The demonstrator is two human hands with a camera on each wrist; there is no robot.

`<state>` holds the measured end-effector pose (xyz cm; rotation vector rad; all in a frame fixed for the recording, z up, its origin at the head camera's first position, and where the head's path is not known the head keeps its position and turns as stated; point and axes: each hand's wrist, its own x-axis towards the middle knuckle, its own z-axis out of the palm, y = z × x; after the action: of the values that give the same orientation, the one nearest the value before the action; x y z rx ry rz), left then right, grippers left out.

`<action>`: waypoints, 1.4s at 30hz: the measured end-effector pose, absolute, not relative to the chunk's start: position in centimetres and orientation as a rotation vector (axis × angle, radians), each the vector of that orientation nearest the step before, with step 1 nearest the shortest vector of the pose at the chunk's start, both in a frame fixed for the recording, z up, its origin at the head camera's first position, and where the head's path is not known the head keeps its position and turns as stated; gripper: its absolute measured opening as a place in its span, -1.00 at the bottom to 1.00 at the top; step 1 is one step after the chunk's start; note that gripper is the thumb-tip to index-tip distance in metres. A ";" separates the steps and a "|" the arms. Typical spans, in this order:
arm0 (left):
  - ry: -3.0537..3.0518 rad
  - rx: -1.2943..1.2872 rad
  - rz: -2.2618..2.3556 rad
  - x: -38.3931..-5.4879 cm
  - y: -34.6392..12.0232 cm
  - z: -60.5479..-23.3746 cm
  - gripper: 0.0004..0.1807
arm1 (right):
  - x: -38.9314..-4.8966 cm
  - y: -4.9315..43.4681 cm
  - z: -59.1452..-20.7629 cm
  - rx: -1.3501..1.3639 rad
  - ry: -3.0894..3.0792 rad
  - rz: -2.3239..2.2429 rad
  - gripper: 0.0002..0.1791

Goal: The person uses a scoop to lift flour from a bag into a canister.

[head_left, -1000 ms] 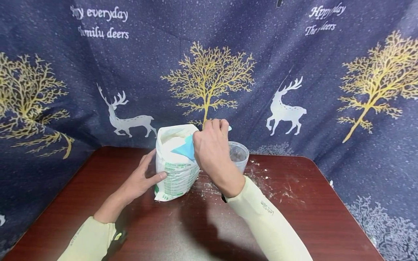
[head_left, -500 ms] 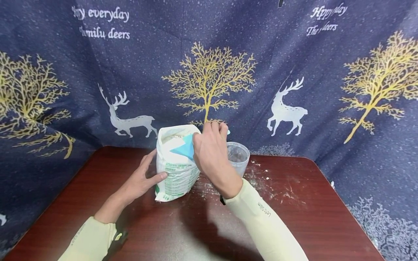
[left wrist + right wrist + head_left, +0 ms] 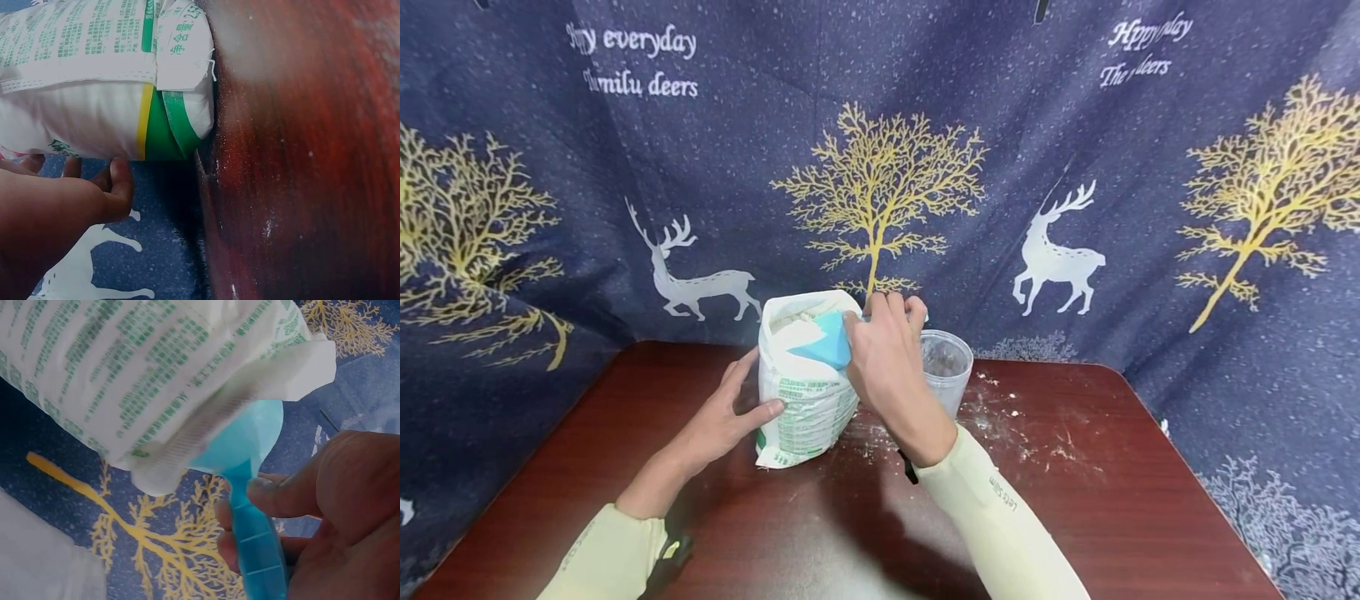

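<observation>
An open white bag (image 3: 808,421) with green print, full of flour-like white powder (image 3: 793,336), stands upright in the head view. My right hand (image 3: 887,350) grips a light blue scoop (image 3: 825,343) by its handle, and the blade dips inside the bag's mouth. The right wrist view shows the thumb and fingers round the scoop's ribbed handle (image 3: 256,550); the bag's rim hides part of the blade. My left hand (image 3: 722,417) rests against the bag's left side, fingers spread and thumb on its front. In the left wrist view, those fingertips (image 3: 120,167) lie along the bag.
A clear plastic tub (image 3: 951,387) stands right of the bag, partly behind my right hand. White powder specks (image 3: 1015,412) are scattered on the brown table (image 3: 1120,517) around it. A dark blue printed cloth (image 3: 865,50) hangs close behind the table.
My right hand has lowered slightly and shifted a little left, with the scoop now lower in the bag's mouth. The left hand has stayed against the bag.
</observation>
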<state>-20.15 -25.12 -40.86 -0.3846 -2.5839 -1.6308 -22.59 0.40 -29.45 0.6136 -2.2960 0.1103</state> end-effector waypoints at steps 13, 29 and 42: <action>-2.590 -0.366 -1.635 -20.2 -25.1 -41.0 0.10 | -23.1 0.8 -31.4 0.642 -2.235 0.242 -0.48; -2.598 -0.382 -1.610 -20.2 -25.0 -41.2 0.07 | -23.6 1.1 -33.2 0.677 -2.054 0.416 -0.40; -2.626 -0.373 -1.576 -20.4 -25.1 -41.5 0.07 | -23.4 1.3 -32.8 0.662 -2.120 0.437 -0.48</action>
<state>-20.42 -25.12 -41.53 -0.3731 -2.6257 -1.5764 -23.39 1.31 -32.76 0.6618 -2.1199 0.4365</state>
